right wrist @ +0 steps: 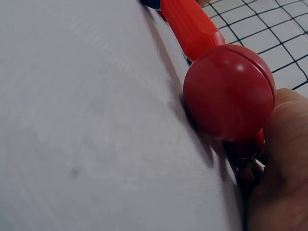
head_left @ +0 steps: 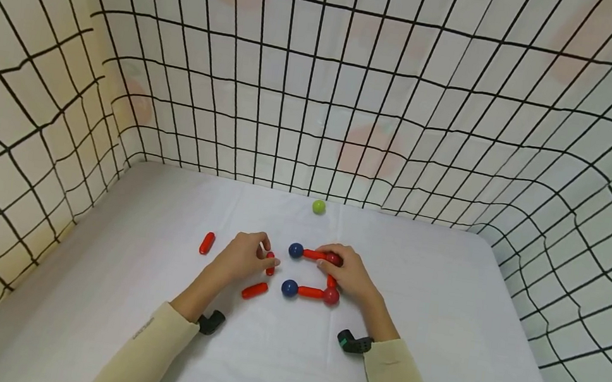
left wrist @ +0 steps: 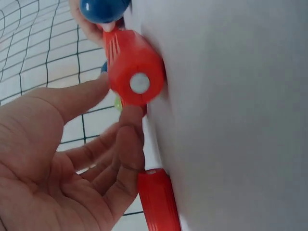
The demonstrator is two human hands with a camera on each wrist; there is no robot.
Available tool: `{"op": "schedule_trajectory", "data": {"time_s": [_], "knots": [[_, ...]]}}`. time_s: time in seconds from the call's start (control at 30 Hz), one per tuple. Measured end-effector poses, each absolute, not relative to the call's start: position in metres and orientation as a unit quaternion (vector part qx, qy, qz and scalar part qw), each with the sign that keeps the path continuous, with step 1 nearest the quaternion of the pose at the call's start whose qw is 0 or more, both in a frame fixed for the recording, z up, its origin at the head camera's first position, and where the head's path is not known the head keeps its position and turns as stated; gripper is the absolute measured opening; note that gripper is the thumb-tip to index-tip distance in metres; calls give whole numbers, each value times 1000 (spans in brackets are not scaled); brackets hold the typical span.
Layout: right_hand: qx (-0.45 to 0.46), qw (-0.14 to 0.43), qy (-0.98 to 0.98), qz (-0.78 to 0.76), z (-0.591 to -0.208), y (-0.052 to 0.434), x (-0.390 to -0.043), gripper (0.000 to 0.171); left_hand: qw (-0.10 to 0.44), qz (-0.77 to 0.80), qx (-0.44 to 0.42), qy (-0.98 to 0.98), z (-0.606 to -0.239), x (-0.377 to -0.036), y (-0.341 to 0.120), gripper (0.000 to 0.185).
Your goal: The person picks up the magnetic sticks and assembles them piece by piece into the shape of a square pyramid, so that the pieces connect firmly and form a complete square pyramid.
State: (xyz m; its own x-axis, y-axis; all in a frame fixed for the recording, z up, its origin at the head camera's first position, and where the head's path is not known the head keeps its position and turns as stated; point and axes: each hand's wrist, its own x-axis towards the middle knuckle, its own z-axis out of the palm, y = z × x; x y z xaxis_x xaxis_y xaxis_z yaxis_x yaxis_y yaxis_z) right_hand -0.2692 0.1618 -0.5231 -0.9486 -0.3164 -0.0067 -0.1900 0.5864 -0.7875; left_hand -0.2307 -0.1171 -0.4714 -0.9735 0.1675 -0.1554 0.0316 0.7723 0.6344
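Note:
Red rods, two blue balls and two red balls form a U-shaped frame on the white table, opening leftward. My right hand [head_left: 351, 277] grips the far red ball [head_left: 334, 259], thumb and fingers on either side. The near red ball [right wrist: 228, 91] stands closest in the right wrist view. The far blue ball [head_left: 295, 251] and near blue ball [head_left: 289, 288] end the two arms. My left hand [head_left: 243, 256] pinches a short red magnetic rod [head_left: 270, 269] at the table; the fingertip contact is partly hidden. Just nearer lies another red rod [left wrist: 137, 67], a pale disc in its end.
A third loose red rod [head_left: 207, 243] lies left of the left hand. Toward the back edge sits a small green ball [head_left: 319, 206]. Black wire mesh [head_left: 307, 89] walls the back and both sides. Black wrist devices [head_left: 211, 322] stick out from the sleeves.

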Motion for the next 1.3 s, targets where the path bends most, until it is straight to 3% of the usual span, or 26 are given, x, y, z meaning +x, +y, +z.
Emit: {"op": "schedule_trajectory", "data": {"time_s": [0.5, 1.03, 1.3], "knots": [[-144, 63, 888, -433, -525, 162, -268, 29, 85, 360, 32, 928, -477, -233, -112, 35], [-133, 63, 885, -441, -527, 161, -268, 28, 171, 479, 8, 861, -475, -230, -102, 32], [-133, 62, 885, -443, -527, 161, -267, 28, 175, 488, -5, 855, -477, -228, -94, 36]]}}
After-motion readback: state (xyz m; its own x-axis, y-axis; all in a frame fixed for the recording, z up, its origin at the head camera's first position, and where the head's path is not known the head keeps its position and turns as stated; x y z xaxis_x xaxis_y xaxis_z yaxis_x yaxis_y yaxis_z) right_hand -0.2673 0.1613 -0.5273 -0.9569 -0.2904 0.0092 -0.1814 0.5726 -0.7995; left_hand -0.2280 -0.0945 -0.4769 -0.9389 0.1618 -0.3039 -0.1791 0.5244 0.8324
